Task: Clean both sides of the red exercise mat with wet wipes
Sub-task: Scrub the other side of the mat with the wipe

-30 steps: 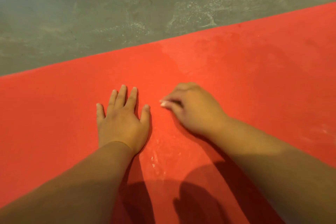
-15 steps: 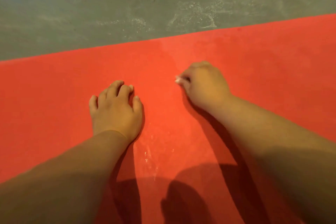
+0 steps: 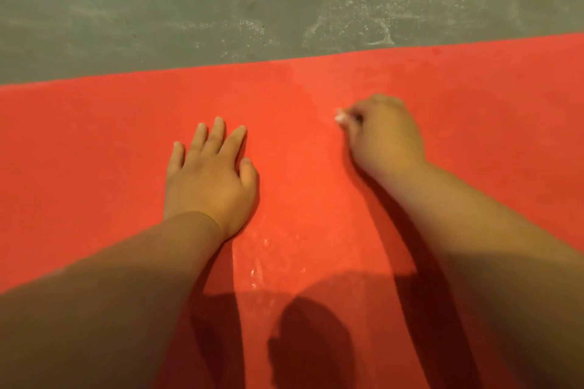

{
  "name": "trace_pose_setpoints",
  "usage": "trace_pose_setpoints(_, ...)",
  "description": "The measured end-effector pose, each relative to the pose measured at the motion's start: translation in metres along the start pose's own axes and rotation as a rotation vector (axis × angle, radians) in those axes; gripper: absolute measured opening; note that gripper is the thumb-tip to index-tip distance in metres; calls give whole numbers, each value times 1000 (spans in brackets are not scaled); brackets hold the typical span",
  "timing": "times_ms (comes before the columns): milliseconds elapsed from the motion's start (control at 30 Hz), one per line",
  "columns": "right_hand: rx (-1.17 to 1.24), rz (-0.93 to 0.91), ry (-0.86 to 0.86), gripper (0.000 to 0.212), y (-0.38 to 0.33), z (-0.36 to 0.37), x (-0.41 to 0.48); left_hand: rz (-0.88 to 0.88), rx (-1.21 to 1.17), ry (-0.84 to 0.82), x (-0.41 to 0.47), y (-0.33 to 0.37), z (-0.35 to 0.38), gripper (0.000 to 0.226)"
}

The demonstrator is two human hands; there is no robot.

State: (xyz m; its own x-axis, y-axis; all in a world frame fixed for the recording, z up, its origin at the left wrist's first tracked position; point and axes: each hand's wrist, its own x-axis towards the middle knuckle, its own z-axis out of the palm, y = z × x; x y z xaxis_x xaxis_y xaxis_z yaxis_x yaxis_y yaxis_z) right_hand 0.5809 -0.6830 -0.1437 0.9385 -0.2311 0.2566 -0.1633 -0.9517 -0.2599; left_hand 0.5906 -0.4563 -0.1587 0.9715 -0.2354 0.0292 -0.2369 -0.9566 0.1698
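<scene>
The red mat [image 3: 94, 136] is laid flat; grey floor [image 3: 189, 9] is seen past the mat's far edge. The left hand [image 3: 210, 180] is pressed flat on the mat, fingers straight, nothing held. The right hand [image 3: 384, 136] is curled near the mat's far edge, w/ a white bit, prob. a wet wipe [image 3: 341, 117], pinched. This side is prob. being wiped; next, a firm rub is needed.

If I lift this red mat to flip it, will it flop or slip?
Probably floppy: the red mat lies thin and flat against the floor. Likely slick where wet streaks glisten near the left hand.
</scene>
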Motion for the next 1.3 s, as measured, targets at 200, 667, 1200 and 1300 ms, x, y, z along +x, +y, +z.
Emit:
trace_pose_setpoints(200, 50, 223, 35, 23, -15, 11, 15, -13, 9, -21, 0, 1, -1, 61)
trace_pose_setpoints(667, 88, 113, 36, 24, -28, 19, 18, -25, -11, -16, 0, 2, -2, 59)
trace_pose_setpoints(1200, 236, -164, -71, 20, -73, 29, 5, -45, -12, 17, 0, 6, -5, 61)
trace_pose_setpoints(1300, 190, -78, -74, 22, -40, 14, 22, -27, -32, -50, 5, 2, -5, 54)
